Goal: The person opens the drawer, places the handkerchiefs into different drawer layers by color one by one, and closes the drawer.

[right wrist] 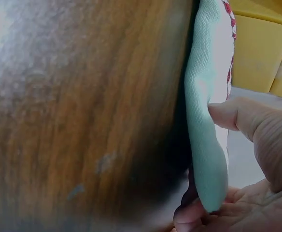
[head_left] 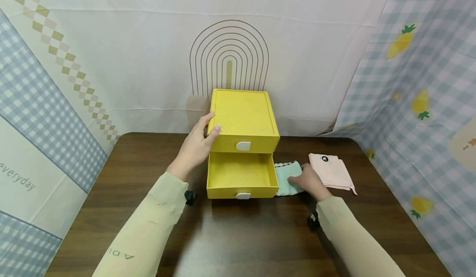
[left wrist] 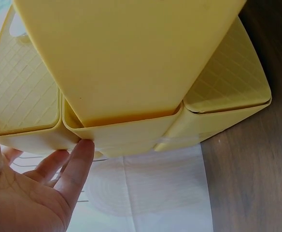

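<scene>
A small yellow two-drawer box stands on the table, its lower drawer pulled out with nothing visible inside. My left hand rests against the box's left side, the thumb near its top front edge; in the left wrist view its fairly straight fingers touch the yellow wall. To the right of the drawer, my right hand pinches a folded mint-green towel by its right edge. In the right wrist view the thumb presses one face of that towel, with other fingers partly hidden behind it.
A folded pale pink towel with a round dark mark lies just right of my right hand. Behind the brown wooden table hangs a printed cloth backdrop. A blue checked cloth hangs along the right side.
</scene>
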Motion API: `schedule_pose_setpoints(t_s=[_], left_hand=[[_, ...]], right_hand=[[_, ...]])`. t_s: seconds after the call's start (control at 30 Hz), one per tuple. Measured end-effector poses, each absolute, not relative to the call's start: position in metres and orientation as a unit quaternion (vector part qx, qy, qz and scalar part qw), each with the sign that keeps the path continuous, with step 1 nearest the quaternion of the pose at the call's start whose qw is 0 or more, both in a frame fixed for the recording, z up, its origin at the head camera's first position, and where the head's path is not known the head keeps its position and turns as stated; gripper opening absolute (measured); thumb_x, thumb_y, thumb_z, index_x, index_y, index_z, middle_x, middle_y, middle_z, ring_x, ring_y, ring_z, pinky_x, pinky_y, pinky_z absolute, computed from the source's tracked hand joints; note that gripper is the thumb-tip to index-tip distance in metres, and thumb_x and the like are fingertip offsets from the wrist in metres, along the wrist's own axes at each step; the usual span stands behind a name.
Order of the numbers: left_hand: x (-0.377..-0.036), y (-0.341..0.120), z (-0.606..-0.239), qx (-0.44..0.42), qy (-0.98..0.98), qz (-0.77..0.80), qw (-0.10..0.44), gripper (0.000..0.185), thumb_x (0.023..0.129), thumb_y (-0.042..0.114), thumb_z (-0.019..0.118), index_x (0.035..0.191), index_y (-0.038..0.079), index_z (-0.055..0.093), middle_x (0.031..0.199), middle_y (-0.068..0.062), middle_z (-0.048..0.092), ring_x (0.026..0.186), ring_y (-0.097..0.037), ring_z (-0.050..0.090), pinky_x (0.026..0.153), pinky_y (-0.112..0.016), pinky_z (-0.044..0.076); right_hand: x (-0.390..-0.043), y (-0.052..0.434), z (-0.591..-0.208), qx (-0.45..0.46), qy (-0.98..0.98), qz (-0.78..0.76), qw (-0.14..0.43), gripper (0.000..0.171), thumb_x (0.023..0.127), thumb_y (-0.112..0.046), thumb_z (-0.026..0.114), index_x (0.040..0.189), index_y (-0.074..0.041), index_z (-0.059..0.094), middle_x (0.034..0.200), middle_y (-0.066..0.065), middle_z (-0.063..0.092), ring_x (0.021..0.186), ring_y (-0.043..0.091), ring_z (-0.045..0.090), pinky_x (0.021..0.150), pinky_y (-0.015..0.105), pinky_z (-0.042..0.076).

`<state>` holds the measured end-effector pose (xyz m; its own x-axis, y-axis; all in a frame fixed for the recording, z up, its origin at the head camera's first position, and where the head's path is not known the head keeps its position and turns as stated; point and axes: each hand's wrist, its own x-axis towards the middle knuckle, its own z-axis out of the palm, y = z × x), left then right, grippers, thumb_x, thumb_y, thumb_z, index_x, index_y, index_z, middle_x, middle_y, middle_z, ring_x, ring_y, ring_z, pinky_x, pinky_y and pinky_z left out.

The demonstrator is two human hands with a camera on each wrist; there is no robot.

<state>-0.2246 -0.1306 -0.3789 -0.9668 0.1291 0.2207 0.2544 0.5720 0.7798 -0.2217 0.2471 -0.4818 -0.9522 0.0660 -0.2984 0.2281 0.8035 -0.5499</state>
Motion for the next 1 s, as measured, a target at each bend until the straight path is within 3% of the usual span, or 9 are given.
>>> schedule_pose_setpoints(t_s=[0.27,0.57,0.7,0.8,1.0], left_hand=[[-0.225,-0.13,-0.379,-0.11,-0.882,-0.452,0.068,0.067,0.095,0.066,0.036,0.153,0.036,0.022,0.156,0.009,0.024,0.134,-0.027,0.037,0.103,-0.054,0.034],[-0.222,-0.131,-0.377,-0.108,-0.883,-0.453,0.065,0.068,0.095,0.066,0.036,0.154,0.036,0.021,0.157,0.01,0.022,0.135,-0.027,0.037,0.104,-0.054,0.032],[-0.223,-0.131,-0.378,-0.107,-0.884,-0.45,0.066,0.068,0.095,0.066,0.036,0.154,0.036,0.021,0.157,0.01,0.022,0.137,-0.027,0.033,0.105,-0.055,0.031],[-0.224,-0.131,-0.38,-0.108,-0.885,-0.447,0.067,0.068,0.095,0.066,0.035,0.154,0.036,0.021,0.157,0.009,0.023,0.138,-0.026,0.031,0.106,-0.055,0.029],[-0.225,-0.131,-0.38,-0.107,-0.884,-0.448,0.071,0.066,0.095,0.066,0.035,0.153,0.037,0.021,0.156,0.006,0.026,0.137,-0.025,0.034,0.105,-0.054,0.031]], right_hand=[[-0.217,0.246,-0.481,0.084,0.937,-0.314,0.129,0.077,0.085,-0.025,0.07,0.135,0.018,0.032,0.129,0.034,0.044,0.111,0.038,0.048,0.093,0.051,0.043],[-0.212,0.245,-0.473,0.063,0.946,-0.296,0.116,0.068,0.085,-0.022,0.068,0.131,0.019,0.04,0.128,0.035,0.047,0.107,0.039,0.051,0.088,0.05,0.045],[-0.21,0.25,-0.469,0.046,0.947,-0.304,0.097,0.035,0.088,-0.019,0.064,0.105,0.01,0.052,0.093,0.023,0.054,0.082,0.031,0.052,0.069,0.041,0.045],[-0.208,0.255,-0.464,0.04,0.941,-0.322,0.09,0.022,0.088,-0.017,0.061,0.085,-0.001,0.046,0.072,0.007,0.04,0.064,0.021,0.041,0.057,0.034,0.037],[-0.196,0.267,-0.434,0.001,0.935,-0.349,0.067,0.025,0.092,-0.022,0.062,0.092,-0.001,0.048,0.062,-0.001,0.037,0.051,0.014,0.034,0.049,0.033,0.036]])
